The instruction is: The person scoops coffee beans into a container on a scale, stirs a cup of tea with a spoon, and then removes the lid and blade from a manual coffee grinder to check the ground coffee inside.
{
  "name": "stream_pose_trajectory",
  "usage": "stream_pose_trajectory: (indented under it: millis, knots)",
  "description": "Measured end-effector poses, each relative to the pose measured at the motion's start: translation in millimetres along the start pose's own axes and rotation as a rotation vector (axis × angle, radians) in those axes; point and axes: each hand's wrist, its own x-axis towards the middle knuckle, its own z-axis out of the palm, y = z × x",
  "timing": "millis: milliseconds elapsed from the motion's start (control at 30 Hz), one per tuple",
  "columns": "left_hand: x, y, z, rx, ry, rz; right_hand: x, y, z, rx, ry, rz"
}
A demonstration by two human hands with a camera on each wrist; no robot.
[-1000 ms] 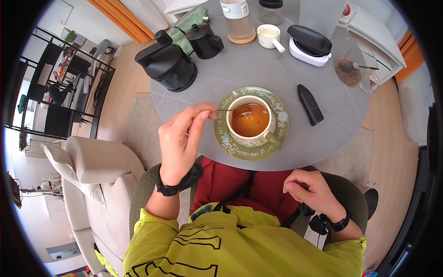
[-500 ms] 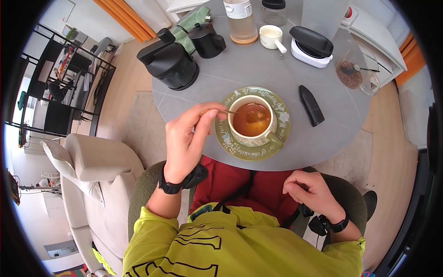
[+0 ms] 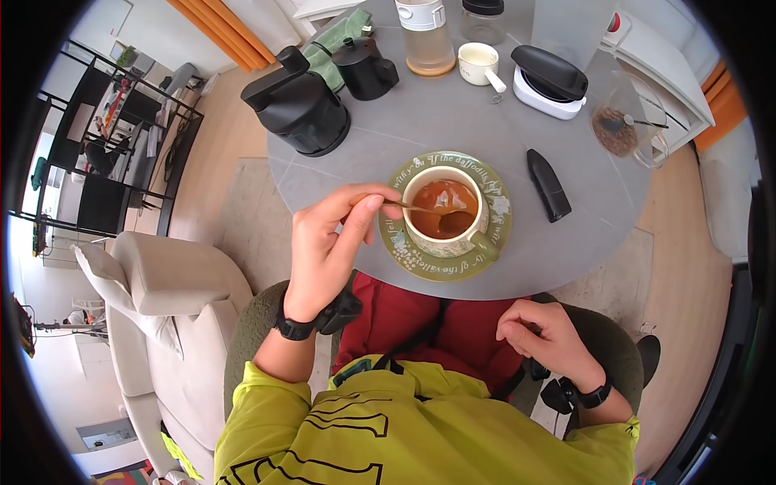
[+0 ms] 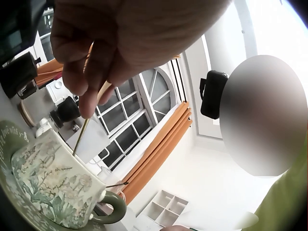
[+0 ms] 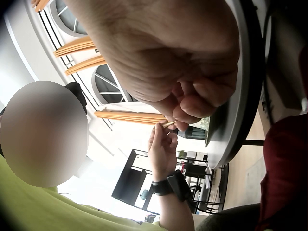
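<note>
My left hand pinches the handle of a thin spoon between thumb and fingers, to the left of the cup. The spoon's bowl dips into reddish-brown tea-like liquid inside a floral cup with a green handle. Under the cup lies a green saucer with white lettering. From the left wrist, the spoon's stem slants down past the cup's rim. Above the lap at the table's near edge, my right hand hangs with loosely curled fingers and holds nothing.
A black kettle-like vessel and a black pot stand at the back left. Behind the cup are a glass bottle, a small white pourer and a white-and-black device. A black handheld object lies right of the saucer.
The spoon has swung from the far left of the cup, first toward its left rim, then to the lower right of the liquid. My left hand shifted slightly right; the right hand stayed still.
</note>
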Motion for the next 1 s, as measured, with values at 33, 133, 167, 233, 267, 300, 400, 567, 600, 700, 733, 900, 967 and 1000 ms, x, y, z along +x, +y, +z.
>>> stream_pose_trajectory:
  millis: [33,133,167,233,267,300,400,567,600,700,733,900,967,1000]
  knots:
    - [1,1,2,0.000,0.000,0.000,0,0,0,-0.003,0.003,-0.006]
    - [2,3,3,0.030,0.000,0.019,0,0,0,-0.003,0.007,-0.009]
    - [2,4,1,0.153,0.033,0.100,0,0,0,-0.002,0.009,-0.008]
    - [0,4,-3,0.277,0.065,0.176,0,-2,0,-0.007,0.007,0.002]
    - [-2,4,-6,0.294,0.055,0.175,0,-2,0,-0.017,0.006,0.008]
    - [-4,4,-9,0.310,0.046,0.174,1,-2,1,-0.015,0.003,0.010]
    - [-10,7,-16,0.277,0.019,0.130,1,0,2,-0.011,0.002,0.005]
    - [-17,4,-22,0.087,0.063,0.052,2,2,5,-0.001,0.003,0.011]
    - [-19,4,-24,0.049,0.071,0.046,2,1,6,-0.005,-0.001,0.015]
    - [-20,-7,-32,-0.067,0.019,-0.052,3,-1,9,-0.042,0.010,-0.014]
    - [-22,-11,-35,-0.070,0.023,-0.059,4,-1,11,-0.040,0.019,-0.043]
    - [-31,-27,-55,-0.130,-0.079,-0.131,5,0,13,-0.080,0.027,-0.069]
    - [-34,-31,-58,-0.169,-0.061,-0.150,5,-2,14,-0.043,0.064,-0.035]
    - [-34,-34,-57,-0.188,-0.043,-0.127,5,-4,14,-0.052,0.067,-0.027]
